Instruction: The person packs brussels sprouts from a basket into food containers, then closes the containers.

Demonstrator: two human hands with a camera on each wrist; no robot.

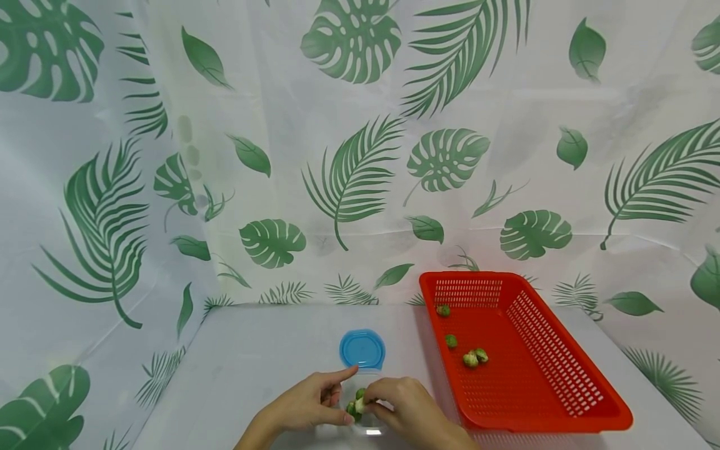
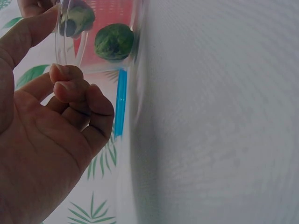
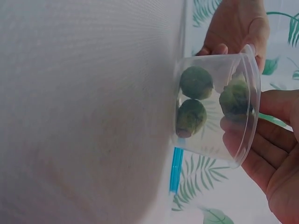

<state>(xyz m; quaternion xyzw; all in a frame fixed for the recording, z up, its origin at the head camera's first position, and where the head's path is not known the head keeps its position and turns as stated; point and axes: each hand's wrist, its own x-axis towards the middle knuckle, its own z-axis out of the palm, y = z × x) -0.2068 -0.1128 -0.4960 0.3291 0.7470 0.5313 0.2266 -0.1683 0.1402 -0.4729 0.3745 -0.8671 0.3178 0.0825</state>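
A clear plastic tub stands on the table between both hands. My left hand holds it at the side, thumb at the rim and the other fingers bent against the wall. Inside, two green Brussels sprouts lie at the bottom, seen through the wall in the right wrist view. My right hand reaches over the rim and pinches another sprout between thumb and fingers, in the upper part of the tub. Just behind the tub lies a round blue lid.
To the right stands a red perforated basket with several sprouts toward its left side. Its left wall rises close to my right forearm. A white leaf-printed sheet hangs behind the white table.
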